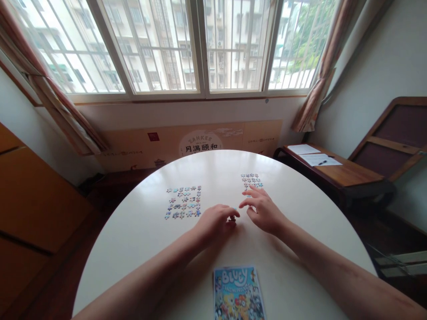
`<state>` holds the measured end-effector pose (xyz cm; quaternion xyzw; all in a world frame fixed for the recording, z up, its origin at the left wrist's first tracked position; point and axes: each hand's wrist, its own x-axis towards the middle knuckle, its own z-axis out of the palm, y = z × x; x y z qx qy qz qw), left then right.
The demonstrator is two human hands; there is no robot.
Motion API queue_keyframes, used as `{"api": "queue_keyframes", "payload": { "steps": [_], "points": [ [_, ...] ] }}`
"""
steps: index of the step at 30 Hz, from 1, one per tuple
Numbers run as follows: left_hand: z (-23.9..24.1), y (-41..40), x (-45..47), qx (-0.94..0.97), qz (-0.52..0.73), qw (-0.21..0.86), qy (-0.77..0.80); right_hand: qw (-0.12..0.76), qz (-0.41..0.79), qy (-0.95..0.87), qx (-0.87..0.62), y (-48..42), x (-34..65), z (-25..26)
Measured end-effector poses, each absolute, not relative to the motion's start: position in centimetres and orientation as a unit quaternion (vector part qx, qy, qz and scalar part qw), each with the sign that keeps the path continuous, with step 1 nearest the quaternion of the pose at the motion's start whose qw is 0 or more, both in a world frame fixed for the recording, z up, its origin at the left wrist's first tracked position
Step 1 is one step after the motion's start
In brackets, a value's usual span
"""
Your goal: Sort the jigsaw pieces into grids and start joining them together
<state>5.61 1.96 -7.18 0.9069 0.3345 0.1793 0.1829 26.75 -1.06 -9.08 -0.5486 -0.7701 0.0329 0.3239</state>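
Note:
My left hand (218,220) is closed round a small stack of puzzle pieces (232,218) near the middle of the round white table (140,266). To its right, my right hand (262,208) has its fingers bent and apart, and I see nothing between them. Its fingertips point toward the held stack. Loose puzzle pieces (183,206) lie in spaced rows left of my left hand. Another group of puzzle pieces (252,180) lies in rows beyond my right hand, which partly hides it.
A blue picture card (238,291) marked "BLUEY" lies at the near side of the table. Off to the right, a wooden side table (353,172) carries papers (315,159) and a pen (322,162). A printed cardboard panel (133,144) stands beyond the table, below the window.

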Motion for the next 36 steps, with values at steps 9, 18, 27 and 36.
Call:
{"api": "queue_keyframes", "payload": {
  "steps": [9, 18, 27, 36],
  "points": [
    [-6.8, 2.1, 5.2, 0.915, 0.181, 0.149, 0.329, 0.299, 0.034, -0.776, -0.554, -1.1, 26.8, -9.0],
    [-6.1, 2.6, 4.2, 0.905, 0.178, 0.119, 0.367, 0.267, 0.056, -0.783, -0.559, -1.3, 26.6, -8.6],
    [-6.8, 2.6, 4.4, 0.925, 0.157, 0.096, 0.333, 0.205, 0.080, -0.807, -0.548, -1.5, 26.4, -8.2],
    [-7.0, 2.6, 4.6, 0.925, 0.159, 0.089, 0.334, 0.206, 0.101, -0.802, -0.552, -1.6, 26.2, -8.0]
  ]
}}
